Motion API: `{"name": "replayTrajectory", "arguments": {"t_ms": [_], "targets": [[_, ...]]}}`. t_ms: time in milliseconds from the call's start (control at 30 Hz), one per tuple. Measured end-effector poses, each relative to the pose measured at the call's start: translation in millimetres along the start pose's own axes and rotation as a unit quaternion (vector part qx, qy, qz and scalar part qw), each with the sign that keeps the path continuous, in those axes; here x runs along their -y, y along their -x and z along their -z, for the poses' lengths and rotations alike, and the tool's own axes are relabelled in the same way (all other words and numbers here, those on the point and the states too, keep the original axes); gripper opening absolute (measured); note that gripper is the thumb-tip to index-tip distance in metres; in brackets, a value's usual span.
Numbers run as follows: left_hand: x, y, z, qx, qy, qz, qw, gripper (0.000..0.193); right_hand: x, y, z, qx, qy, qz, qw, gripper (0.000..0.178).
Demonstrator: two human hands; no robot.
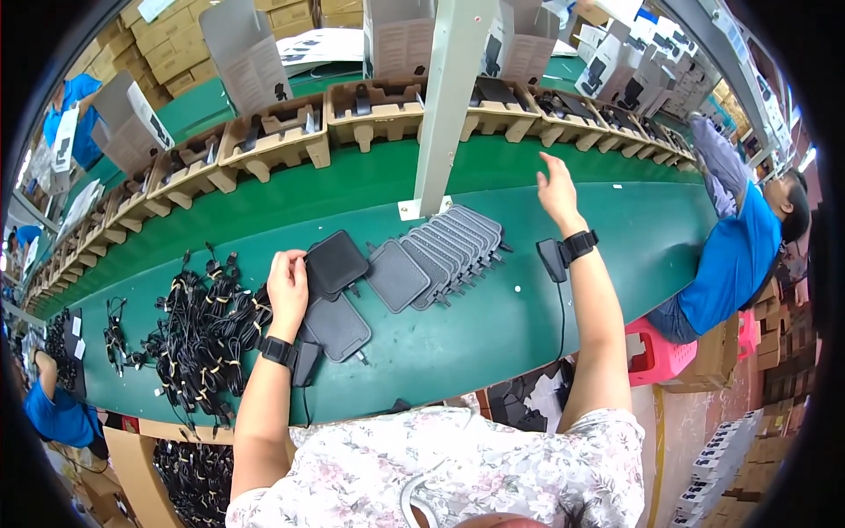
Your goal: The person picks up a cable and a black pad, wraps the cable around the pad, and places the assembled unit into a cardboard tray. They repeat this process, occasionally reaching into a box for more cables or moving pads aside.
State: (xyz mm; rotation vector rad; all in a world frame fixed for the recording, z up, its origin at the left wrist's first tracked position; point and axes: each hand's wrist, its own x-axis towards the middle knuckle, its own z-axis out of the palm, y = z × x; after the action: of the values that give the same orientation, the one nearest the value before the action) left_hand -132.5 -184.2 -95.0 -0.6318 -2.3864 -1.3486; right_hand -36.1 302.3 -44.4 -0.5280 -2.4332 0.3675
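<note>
My left hand [288, 286] pinches the left edge of a flat black square pad [338, 262] with rounded corners. The pad lies tilted over a similar grey pad [339, 330], which has a short plug sticking out of its corner. Right of it, an overlapping row of grey pads [400, 277] fans out toward the metal post, with plugs along the near side. My right hand [556, 189] reaches forward above the table with its fingers apart and nothing in them, short of the tray row. Each wrist wears a black strap with a small box and a wire.
A big heap of bundled black cables [198, 330] lies left on the green table [458, 352]. Brown moulded trays [273, 141] with black parts line the far ledge. A pale metal post [444, 114] rises mid-table. A person in blue [726, 264] sits right, near a pink stool [656, 356].
</note>
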Motion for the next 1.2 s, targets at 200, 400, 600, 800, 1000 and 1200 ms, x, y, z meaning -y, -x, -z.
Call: {"name": "replayTrajectory", "arguments": {"t_ms": [200,400,600,800,1000,1200], "targets": [[2.9,-0.3,3.5,0.007,0.001,0.021,1.0,0.009,-21.7,-85.6,-18.3,-0.051,-0.035,-0.048,0.997,0.033],[-3.7,1.2,7.4,0.014,0.001,0.022,1.0,0.009,-64.2,-160.3,-51.3,-0.179,0.028,0.088,0.979,0.033],[-12.5,-2.0,9.4,0.029,-0.04,0.057,0.997,0.009,-88.7,-186.5,-76.9,0.019,0.206,0.006,0.978,0.04],[-11.5,4.6,14.1,0.029,-0.056,0.095,0.993,0.009,-52.1,-195.3,-46.9,0.152,0.206,-0.102,0.961,0.05],[-4.2,0.4,7.2,0.029,-0.045,0.063,0.997,0.009,-126.4,-184.6,-93.7,0.017,0.168,-0.051,0.984,0.056],[0.2,-1.8,6.6,0.021,-0.031,0.033,0.999,0.009,-101.1,-121.0,-63.3,-0.143,0.165,0.075,0.973,0.047]]}}
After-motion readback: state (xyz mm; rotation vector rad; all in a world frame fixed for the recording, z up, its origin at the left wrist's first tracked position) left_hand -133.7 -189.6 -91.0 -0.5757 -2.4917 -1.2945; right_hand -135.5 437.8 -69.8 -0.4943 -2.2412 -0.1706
